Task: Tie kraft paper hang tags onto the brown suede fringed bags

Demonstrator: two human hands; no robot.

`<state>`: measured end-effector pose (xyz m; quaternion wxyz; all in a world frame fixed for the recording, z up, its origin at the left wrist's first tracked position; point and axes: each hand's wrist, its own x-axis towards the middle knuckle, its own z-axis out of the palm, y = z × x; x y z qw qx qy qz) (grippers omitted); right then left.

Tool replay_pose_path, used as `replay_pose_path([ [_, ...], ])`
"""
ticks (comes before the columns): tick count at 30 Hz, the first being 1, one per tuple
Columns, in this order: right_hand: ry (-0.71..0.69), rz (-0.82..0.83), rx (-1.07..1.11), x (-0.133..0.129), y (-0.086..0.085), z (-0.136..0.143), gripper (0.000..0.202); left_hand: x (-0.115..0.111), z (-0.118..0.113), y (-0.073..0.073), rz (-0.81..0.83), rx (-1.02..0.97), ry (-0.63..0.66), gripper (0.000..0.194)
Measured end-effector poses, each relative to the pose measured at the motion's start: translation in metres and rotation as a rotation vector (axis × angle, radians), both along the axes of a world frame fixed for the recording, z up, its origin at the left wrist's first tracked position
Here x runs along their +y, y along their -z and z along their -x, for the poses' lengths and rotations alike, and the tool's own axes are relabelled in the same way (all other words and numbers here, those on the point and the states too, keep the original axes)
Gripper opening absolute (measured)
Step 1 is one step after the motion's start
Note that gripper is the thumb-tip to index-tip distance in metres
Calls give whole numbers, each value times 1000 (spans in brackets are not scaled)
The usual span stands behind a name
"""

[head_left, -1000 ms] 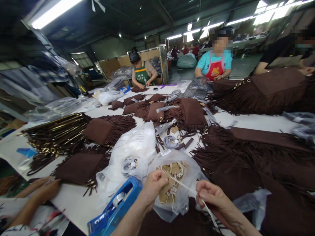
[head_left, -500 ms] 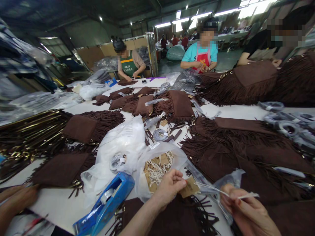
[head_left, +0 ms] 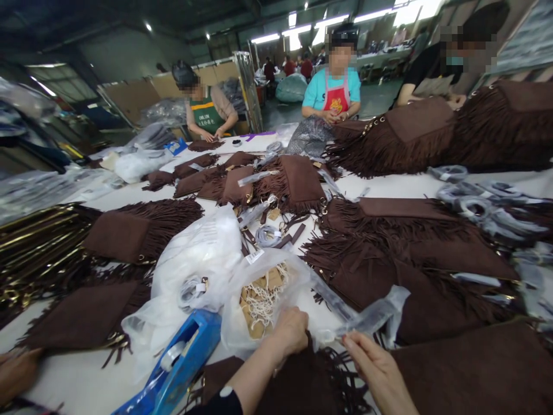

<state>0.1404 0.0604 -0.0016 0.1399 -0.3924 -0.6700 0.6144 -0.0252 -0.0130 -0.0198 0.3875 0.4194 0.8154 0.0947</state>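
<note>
My left hand (head_left: 292, 331) is closed above a dark brown fringed bag (head_left: 289, 383) at the bottom of the view; its fingers curl away from me and hide what they hold. Thumb and forefinger of my right hand (head_left: 375, 364) pinch a short white string (head_left: 329, 336), partly blurred, just right of the left hand. Beyond the right fingertips lies a clear plastic sleeve (head_left: 389, 311). An open plastic bag (head_left: 235, 314) stands beside my left hand, holding tan card tags (head_left: 250, 323) with white strings.
A blue tape dispenser (head_left: 185, 360) lies left of my forearm. More brown fringed bags (head_left: 432, 288) cover the right side, near wrapped coiled straps (head_left: 475, 207). Another person's hand (head_left: 19, 374) is at the left edge. Several co-workers, one in a green apron (head_left: 208, 114), stand across the table.
My left hand has moved down and closed, and the tan tag it held no longer shows. My right hand has moved left, closer to it. The view has shifted slightly right.
</note>
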Motion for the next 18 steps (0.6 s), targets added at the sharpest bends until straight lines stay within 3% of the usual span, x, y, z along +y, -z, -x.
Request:
replay_pose_path([
  [2,-86,-169,27,-14,8,8,29,-7,0,-10,3,-64,-15,21],
  [6,-236,-765,84,-35,29,16,20,-26,-8,-24,-20,-182,-87,22],
  [8,-269,-914,88,-39,41,17,23,-36,-12,-26,-35,-278,-154,23],
  [13,-317,-889,112,-39,57,15,27,-52,-18,-25,-163,-633,-441,27],
  [18,-294,-823,102,-40,54,20,29,-55,-28,-24,-133,-716,-449,16],
])
